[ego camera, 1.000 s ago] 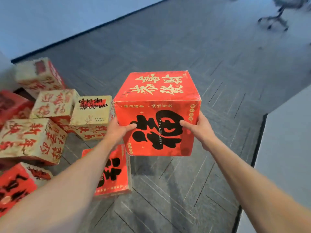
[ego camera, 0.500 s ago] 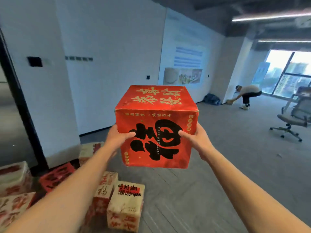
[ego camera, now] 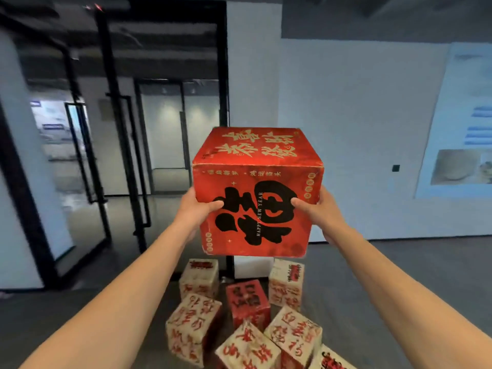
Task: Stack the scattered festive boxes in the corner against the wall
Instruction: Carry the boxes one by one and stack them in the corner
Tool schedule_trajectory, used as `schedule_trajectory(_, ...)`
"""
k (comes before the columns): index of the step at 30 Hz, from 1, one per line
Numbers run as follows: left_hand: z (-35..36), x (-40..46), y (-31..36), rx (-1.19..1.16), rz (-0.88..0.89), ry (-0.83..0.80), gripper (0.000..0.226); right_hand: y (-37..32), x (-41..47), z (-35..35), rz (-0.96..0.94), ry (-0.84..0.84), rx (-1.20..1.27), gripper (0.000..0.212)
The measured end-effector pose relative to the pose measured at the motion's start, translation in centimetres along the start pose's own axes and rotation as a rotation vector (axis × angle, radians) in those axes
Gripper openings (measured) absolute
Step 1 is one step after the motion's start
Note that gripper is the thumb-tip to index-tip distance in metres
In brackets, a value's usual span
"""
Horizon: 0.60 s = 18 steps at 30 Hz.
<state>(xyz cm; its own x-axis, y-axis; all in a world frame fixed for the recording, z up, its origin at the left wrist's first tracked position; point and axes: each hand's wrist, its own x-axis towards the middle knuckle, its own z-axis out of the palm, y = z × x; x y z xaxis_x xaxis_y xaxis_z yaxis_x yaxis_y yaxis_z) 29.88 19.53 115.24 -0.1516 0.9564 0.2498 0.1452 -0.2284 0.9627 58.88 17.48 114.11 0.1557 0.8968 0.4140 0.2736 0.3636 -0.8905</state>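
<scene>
Both hands, left hand [ego camera: 195, 209] and right hand [ego camera: 318, 209], clasp the red box [ego camera: 257, 193] by its sides, held in the air above the cream and red boxes [ego camera: 245, 320] scattered on grey carpet [ego camera: 399, 262], facing a white wall [ego camera: 346, 129] beside black-framed glass doors [ego camera: 114, 145].

A black-framed glass door [ego camera: 119, 155] stands at the left, with a lit corridor visible through the panes. A pale wall [ego camera: 346, 129] fills the right, carrying a blurred poster [ego camera: 463, 121] and a small dark switch [ego camera: 396, 168]. Grey carpet [ego camera: 426, 275] covers the floor.
</scene>
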Motion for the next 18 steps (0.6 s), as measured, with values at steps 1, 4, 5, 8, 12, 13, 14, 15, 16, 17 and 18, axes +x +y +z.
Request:
schedule_trajectory(1, -2.4, -0.4, 0.1, 0.011, 0.002, 0.039, 0.053, -0.6, 0.4, 2.2, -0.002, -0.048, 0.026, 0.052)
schedule_trajectory(4, -9.8, -2.1, 0.4, 0.08, -0.016, 0.172, 0.054, -2.4, 1.1, 9.0, -0.01, -0.218, 0.102, 0.048)
schedule_trajectory(5, -12.4, -2.9, 0.4, 0.097, -0.022, 0.222, 0.054, -3.1, 1.1, 11.4, -0.011, -0.273, 0.122, 0.048)
schedule_trajectory(8, -20.3, -6.1, 1.1, 0.175, -0.039, 0.379, 0.051, -5.5, 0.1, 19.7, -0.024, -0.419, 0.171, 0.049)
schedule_trajectory(12, -31.5, -11.5, 1.8, 0.265, -0.066, 0.608, 0.05, -10.2, -3.7, 31.7, -0.032, -0.589, 0.276, 0.038)
schedule_trajectory(13, -34.3, -13.1, 1.9, 0.266, -0.071, 0.66, 0.047, -11.7, -5.0, 34.5, -0.043, -0.64, 0.298, 0.037)
schedule_trajectory(14, -37.1, -14.8, 2.0, 0.266, -0.076, 0.706, 0.045, -13.1, -6.4, 37.5, -0.06, -0.693, 0.318, 0.037)
schedule_trajectory(15, -39.8, -16.5, 2.0, 0.266, -0.083, 0.752, 0.044, -14.5, -7.9, 40.4, -0.072, -0.747, 0.331, 0.04)
schedule_trajectory(16, -42.6, -18.3, 2.1, 0.267, -0.089, 0.799, 0.044, -16.0, -9.5, 43.3, -0.087, -0.802, 0.335, 0.042)
schedule_trajectory(17, -45.3, -20.1, 2.2, 0.267, -0.093, 0.847, 0.045, -17.6, -11.2, 46.2, -0.11, -0.845, 0.334, 0.042)
schedule_trajectory(18, -48.1, -22.0, 2.3, 0.267, -0.094, 0.894, 0.046, -19.3, -12.8, 49.2, -0.137, -0.883, 0.334, 0.041)
